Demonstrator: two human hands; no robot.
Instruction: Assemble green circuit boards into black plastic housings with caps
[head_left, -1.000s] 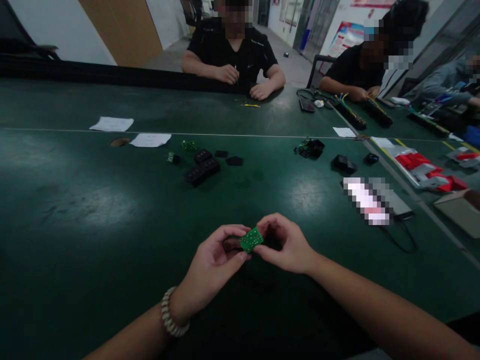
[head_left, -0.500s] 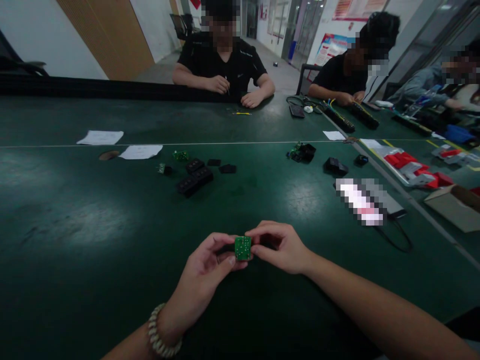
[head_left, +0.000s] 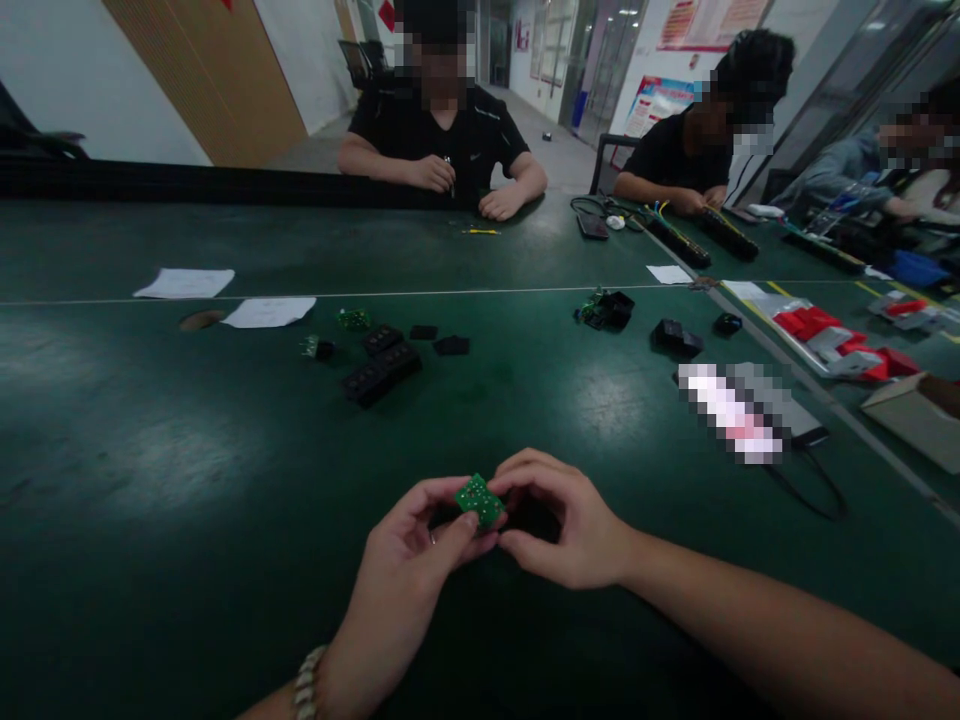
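Note:
A small green circuit board (head_left: 480, 501) is held up above the dark green table (head_left: 247, 560), its dotted face toward me. My left hand (head_left: 420, 540) pinches it between thumb and fingers at its left and lower side. On the right, my right hand (head_left: 566, 515) curls round with its index fingertip at the board's upper right edge; its thumb is apart from the board, lower down. Farther off lie black casings (head_left: 382, 372), flat black pieces (head_left: 452, 345), another green board (head_left: 354, 319) and a small part with pins (head_left: 318, 348).
Papers (head_left: 270, 312) lie at the back left. To the right are black housings (head_left: 676, 338), a pile of parts (head_left: 606, 309), a blurred-out device with a cable (head_left: 806, 480), red packets (head_left: 832, 340) and an open box (head_left: 915, 410). Several people sit across the table.
The green board has turned from upright to tilted. My right thumb has moved down and off its edge, while my left hand keeps hold. The view has shifted slightly.

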